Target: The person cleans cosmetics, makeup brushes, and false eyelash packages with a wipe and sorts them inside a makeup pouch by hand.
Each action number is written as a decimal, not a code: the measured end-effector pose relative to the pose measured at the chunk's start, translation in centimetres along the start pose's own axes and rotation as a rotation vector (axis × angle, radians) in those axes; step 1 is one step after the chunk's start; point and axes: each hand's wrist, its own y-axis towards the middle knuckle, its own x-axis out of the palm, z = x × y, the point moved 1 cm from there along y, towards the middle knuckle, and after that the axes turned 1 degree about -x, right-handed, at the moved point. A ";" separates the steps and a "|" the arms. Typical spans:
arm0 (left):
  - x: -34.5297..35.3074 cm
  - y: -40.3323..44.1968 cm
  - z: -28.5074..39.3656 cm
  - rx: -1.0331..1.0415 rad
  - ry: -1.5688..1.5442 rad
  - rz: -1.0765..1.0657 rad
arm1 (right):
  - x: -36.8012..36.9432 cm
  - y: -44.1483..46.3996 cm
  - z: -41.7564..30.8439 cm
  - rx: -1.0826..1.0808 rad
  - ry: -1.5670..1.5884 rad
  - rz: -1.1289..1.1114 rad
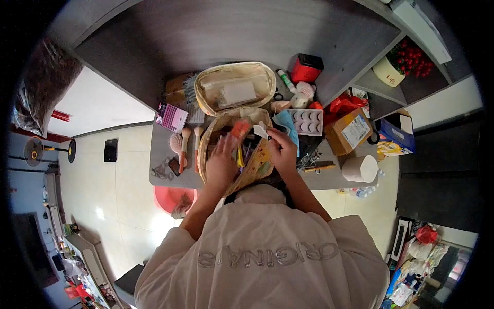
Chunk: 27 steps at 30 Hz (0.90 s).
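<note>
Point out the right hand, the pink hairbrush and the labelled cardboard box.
Right hand (282, 151): head view, its back.
Pink hairbrush (175, 144): head view, its brush end.
Labelled cardboard box (355, 132): head view, its white label.

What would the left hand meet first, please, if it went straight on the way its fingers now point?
The left hand would probably meet the far side of the bag first, though depth is unclear and the orange item beside it may come sooner.

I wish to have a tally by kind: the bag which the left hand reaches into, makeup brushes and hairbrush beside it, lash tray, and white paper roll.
Open bag: 1
Makeup brushes: 2
Hairbrush: 1
Lash tray: 1
Paper roll: 1
Total: 6
</note>
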 end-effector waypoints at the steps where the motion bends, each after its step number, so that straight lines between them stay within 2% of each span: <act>1: 1.4 -0.5 0.0 -0.117 -0.078 -0.117 | -0.2 0.0 0.0 0.012 -0.005 -0.009; 4: 4.2 -1.1 -0.4 -0.027 0.118 -0.165 | -0.1 -0.1 0.3 -0.038 -0.026 0.001; 7: 5.4 -1.0 0.2 -0.124 0.269 -0.276 | 0.0 -0.2 0.5 -0.060 -0.030 -0.001; 13: 6.9 -0.4 -0.6 -0.075 0.338 -0.152 | -0.1 -0.3 0.7 -0.056 -0.035 -0.037; 19: 8.4 -0.3 -1.4 -0.130 0.182 -0.078 | 0.7 -0.8 1.9 -0.045 -0.066 -0.098; 23: 7.2 0.3 -0.8 -0.004 0.068 0.066 | 0.1 -0.6 2.1 -0.050 -0.123 -0.100; 27: 4.6 0.6 2.0 0.113 -0.049 0.033 | -1.3 0.0 3.6 0.129 -0.062 0.173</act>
